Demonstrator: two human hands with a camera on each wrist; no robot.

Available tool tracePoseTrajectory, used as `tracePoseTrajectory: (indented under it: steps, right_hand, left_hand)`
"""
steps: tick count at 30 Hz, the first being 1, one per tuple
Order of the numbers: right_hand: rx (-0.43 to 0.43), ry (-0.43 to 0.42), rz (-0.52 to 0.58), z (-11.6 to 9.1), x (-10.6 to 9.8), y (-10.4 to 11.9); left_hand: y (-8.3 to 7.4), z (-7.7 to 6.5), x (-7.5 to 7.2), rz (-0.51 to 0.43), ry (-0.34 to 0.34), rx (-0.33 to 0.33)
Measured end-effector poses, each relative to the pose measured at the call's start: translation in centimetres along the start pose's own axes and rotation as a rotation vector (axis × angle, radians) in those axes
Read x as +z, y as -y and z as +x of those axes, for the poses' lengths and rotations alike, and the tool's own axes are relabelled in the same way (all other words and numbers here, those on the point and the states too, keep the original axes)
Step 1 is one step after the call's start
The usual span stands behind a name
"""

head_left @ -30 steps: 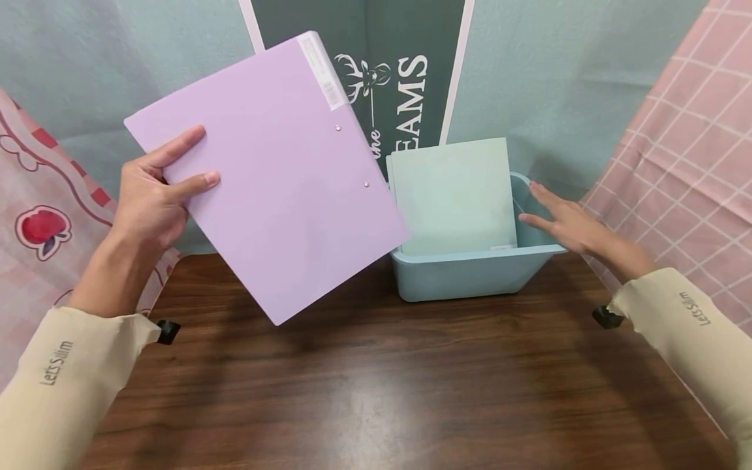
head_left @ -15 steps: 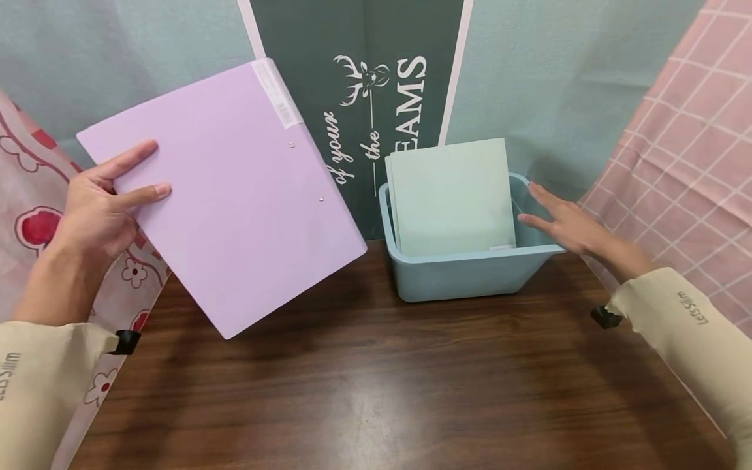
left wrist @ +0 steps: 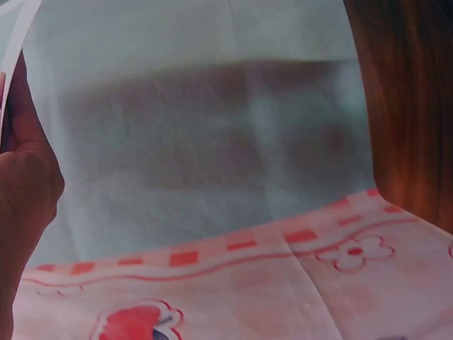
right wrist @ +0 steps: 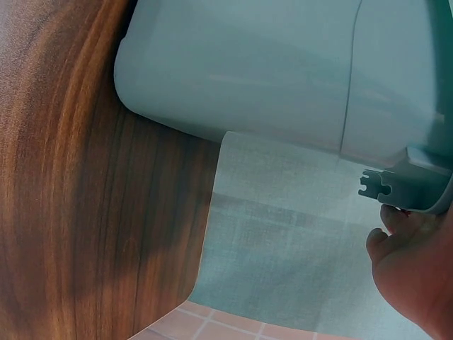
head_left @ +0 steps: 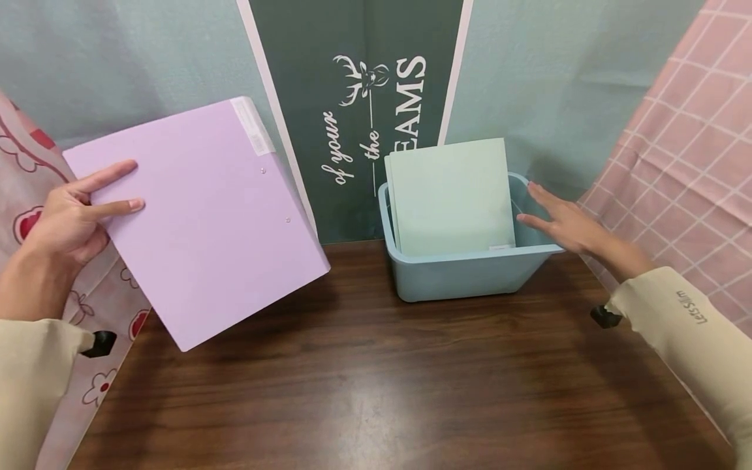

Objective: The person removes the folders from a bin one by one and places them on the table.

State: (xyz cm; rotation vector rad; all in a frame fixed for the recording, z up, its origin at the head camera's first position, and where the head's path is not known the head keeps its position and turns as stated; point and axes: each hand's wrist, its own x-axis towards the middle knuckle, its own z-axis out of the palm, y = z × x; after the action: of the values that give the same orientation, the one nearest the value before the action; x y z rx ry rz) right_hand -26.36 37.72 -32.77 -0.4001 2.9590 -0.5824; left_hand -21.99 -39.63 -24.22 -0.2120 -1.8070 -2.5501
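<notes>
My left hand (head_left: 73, 212) pinches the left edge of a light purple file folder (head_left: 205, 222), thumb and index finger spread on its front. Held tilted at the left, the folder shows two small rivets and a white label by its spine edge. In the left wrist view the hand (left wrist: 28, 177) appears at the left edge beside a strip of the folder. On the right, my right hand (head_left: 566, 222) grips the end rim of a blue plastic bin (head_left: 464, 281). Its curled fingers (right wrist: 389, 244) show under the rim in the right wrist view. Pale green folders (head_left: 452, 199) stand leaning inside the bin.
The dark wooden table (head_left: 376, 365) runs below. A blue-grey cloth with a dark green printed panel (head_left: 352, 130) hangs behind. Pink checked cloth (head_left: 675, 143) borders the right side, and a fruit-and-flower cloth (head_left: 100, 365) the left.
My left hand has carried the purple folder left and lower, away from the bin. More of the printed panel shows. The right hand and the bin stay in place.
</notes>
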Motion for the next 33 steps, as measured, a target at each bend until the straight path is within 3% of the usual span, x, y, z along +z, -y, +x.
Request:
tracePoseTrajectory:
  steps: [9,15,22,33]
  right_hand:
    - [-0.019,0.007,-0.016,0.3,-0.4,-0.3]
    - [-0.022,0.009,-0.013,0.4,-0.5,-0.5]
    - [-0.029,0.015,-0.006,0.6,-0.5,-0.9]
    - [-0.045,0.016,-0.008,0.8,-0.7,-1.3]
  left_hand:
    - [-0.1,-0.7,-1.5,0.259,-0.057,-0.076]
    - [0.1,-0.9,-2.2,0.357,-0.088,-0.163]
    - [0.1,-1.2,-3.1,0.669,-0.072,-0.267]
    - [1.2,-1.3,-3.8,0.697,-0.045,-0.382]
